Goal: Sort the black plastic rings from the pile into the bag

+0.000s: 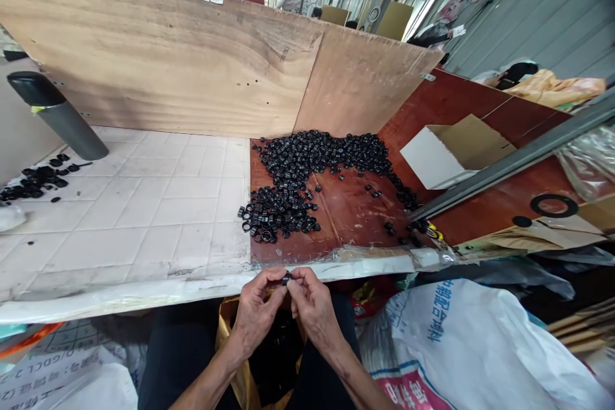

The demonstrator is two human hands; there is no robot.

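Note:
Between the fingertips of my left hand (258,307) and my right hand (314,309) is a small black ring-like part (287,278). Both hands pinch it just in front of the table's near edge, and the fingers partly hide it. Below them a yellow bag (229,327) stands open between my knees, with dark contents. Beyond my hands, a large heap of similar small black parts (298,160) lies on the red-brown board. A nearer cluster of black rings (269,211) reaches the board's left edge.
A plywood wall (192,64) closes off the back. At left stand a dark grey bottle (72,125) and a small pile of black parts (33,180). An open white box (432,157) sits at right, behind a metal bar (519,157). A white sack (471,346) bulges below.

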